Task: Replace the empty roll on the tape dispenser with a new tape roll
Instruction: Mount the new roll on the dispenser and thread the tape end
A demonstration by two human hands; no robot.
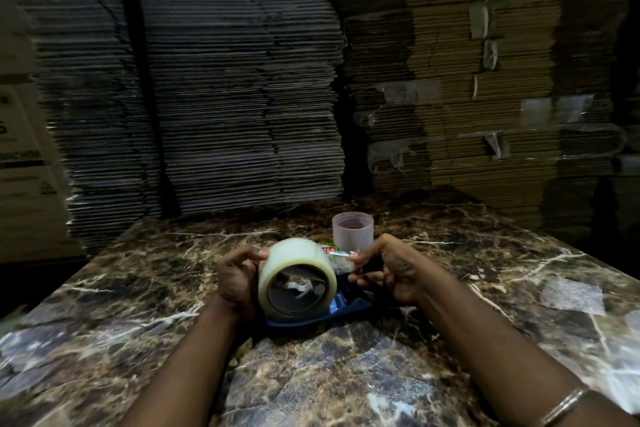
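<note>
Blue dispenser (346,308) mostly hidden behind tape roll (297,279), hands.

Empty core (352,231) stands just behind hands; cardboard stacks (242,80) wall far edge; tabletop (519,281) sides open.

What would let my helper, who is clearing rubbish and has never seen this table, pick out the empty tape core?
Start at the marble-patterned table before the stacked flattened cardboard. Just beyond the left hand and right hand stands the empty core, upright on the tabletop. Unlike the fat new tape roll on the blue dispenser, it is a thin bare tube with no tape.
</note>
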